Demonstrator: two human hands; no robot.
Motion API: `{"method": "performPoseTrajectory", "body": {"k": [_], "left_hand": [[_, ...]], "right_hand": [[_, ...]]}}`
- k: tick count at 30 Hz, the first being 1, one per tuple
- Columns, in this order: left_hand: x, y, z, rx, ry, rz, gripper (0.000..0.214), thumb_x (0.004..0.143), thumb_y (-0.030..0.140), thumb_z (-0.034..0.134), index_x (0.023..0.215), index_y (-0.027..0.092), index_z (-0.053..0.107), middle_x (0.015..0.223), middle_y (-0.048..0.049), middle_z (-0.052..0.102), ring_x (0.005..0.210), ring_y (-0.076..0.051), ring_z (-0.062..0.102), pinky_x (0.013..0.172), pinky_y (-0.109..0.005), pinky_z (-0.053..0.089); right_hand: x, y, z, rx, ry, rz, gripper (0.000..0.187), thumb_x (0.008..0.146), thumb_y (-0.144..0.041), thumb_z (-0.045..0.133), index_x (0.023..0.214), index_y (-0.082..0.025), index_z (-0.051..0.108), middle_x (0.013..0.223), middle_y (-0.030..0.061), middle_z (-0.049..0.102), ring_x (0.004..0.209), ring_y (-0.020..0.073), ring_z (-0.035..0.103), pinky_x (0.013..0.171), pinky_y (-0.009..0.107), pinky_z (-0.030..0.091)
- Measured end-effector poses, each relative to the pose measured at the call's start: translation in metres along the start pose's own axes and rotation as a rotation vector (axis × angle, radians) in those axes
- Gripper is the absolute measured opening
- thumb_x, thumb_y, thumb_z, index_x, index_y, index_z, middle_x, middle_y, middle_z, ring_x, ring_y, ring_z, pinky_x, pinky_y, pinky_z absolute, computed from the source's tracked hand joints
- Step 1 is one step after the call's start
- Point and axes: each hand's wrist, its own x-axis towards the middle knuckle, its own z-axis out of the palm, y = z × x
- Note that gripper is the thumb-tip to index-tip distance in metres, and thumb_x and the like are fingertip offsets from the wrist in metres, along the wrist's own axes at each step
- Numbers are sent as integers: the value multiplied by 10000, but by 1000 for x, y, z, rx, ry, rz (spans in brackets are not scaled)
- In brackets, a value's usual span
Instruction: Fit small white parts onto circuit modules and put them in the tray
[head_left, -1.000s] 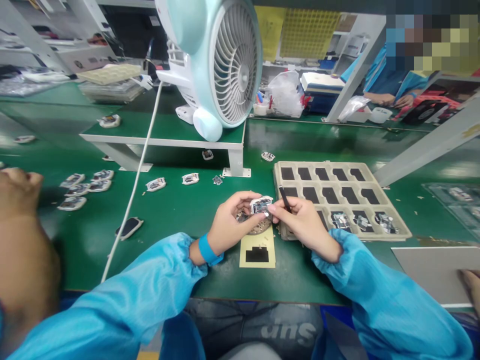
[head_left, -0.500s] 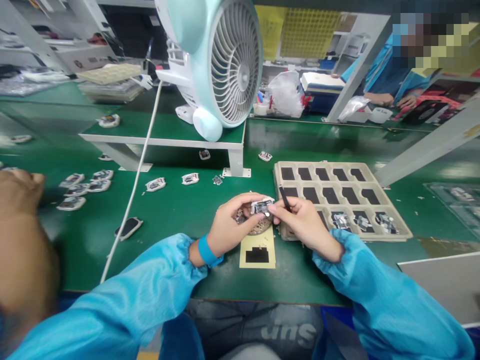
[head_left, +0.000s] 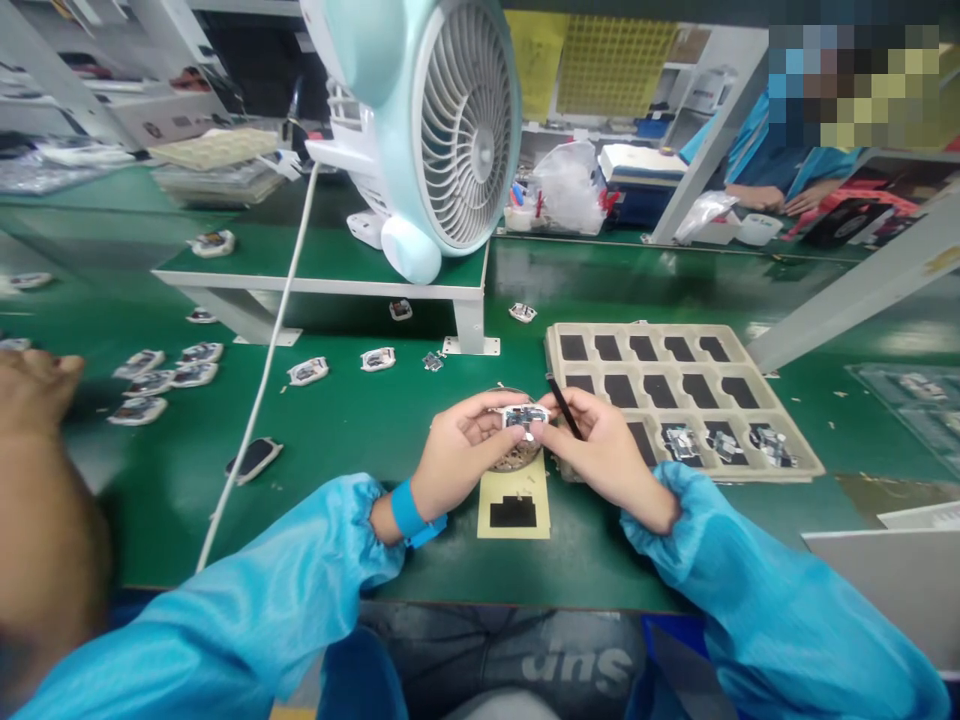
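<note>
"White-framed circuit unit (head_left: 524, 416), where's it sit?"
"In both hands' gripping fingers, long axis nine-to-three: left hand (head_left: 455, 452) at nine, right hand (head_left: 606, 440) at three, also holding a black tool (head_left: 564, 408)."
"Nearer hand?"
"Neither; both touch."

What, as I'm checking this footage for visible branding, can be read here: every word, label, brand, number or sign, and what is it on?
"Sup": large pale letters on the trousers, upside down in this view; I cannot tell whether more letters follow.
Too blurred to read: a dark mark on the white box at the back left.
Too small to read: any markings on the held part.
I can read no numbers.
</note>
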Motion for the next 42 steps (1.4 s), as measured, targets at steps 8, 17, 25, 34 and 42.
{"method": "performPoseTrajectory", "body": {"k": [8, 17, 25, 34, 42], "left_hand": [[2, 2, 0, 273, -13, 17, 314, 879, 309, 766, 1159, 168, 759, 1239, -126, 739, 1152, -280, 704, 1044, -437, 574], [-1, 5, 0, 339, 36, 111, 216, 869, 271, 774, 1066, 186, 800, 1090, -79, 786, 1032, -249, 734, 949, -376, 602], [4, 9, -6, 809, 17, 425, 204, 906, 178, 695, 1086, 228, 776, 1030, -52, 771, 964, -205, 708, 929, -349, 566], [2, 5, -6, 858, 19, 429, 204, 916, 194, 674, 1097, 224, 763, 1006, -59, 765, 958, -218, 703, 934, -370, 559], [3, 4, -5, 821, 17, 390, 197, 903, 175, 673, 1066, 220, 773, 979, -54, 764, 914, -210, 702, 894, -354, 565]], "right_hand": [[-3, -2, 1, -89, 11, -21, 230, 754, -312, 788, 910, -175, 690, 789, 13, 679, 686, 138, 597, 637, 270, 496], [-7, -4, 2, -179, 2, -83, 190, 821, -337, 751, 896, -179, 677, 743, 3, 643, 634, 129, 548, 576, 261, 458], [-2, -4, -13, -497, 50, -548, 157, 931, -288, 691, 1070, -217, 706, 980, 71, 700, 895, 207, 660, 798, 358, 553], [-1, 13, -16, -577, -26, -751, 156, 955, -220, 653, 1098, -245, 713, 972, 63, 690, 897, 187, 670, 779, 339, 579], [-2, 12, -17, -700, -132, -645, 149, 1002, -247, 576, 1131, -224, 646, 1053, 85, 669, 905, 191, 665, 793, 336, 568]]}}
